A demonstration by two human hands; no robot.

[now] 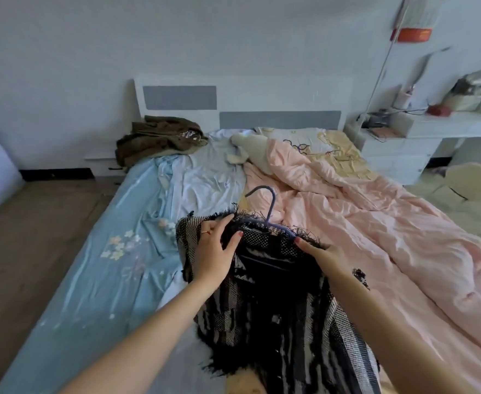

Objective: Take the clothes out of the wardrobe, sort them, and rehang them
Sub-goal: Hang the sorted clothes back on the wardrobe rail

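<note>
A black-and-white woven garment with frayed edges lies on the near part of the bed, hung on a blue hanger whose hook points up and away. My left hand grips the garment's left shoulder, thumb under the collar edge. My right hand holds the right shoulder, its fingers tucked into the fabric near the hanger's arm. A brown jacket lies crumpled at the bed's far left corner.
The bed carries a light blue sheet on the left and a rumpled pink quilt on the right. Loose hangers lie near the pillows. A white desk with clutter and a chair stand at the right; wooden floor lies left.
</note>
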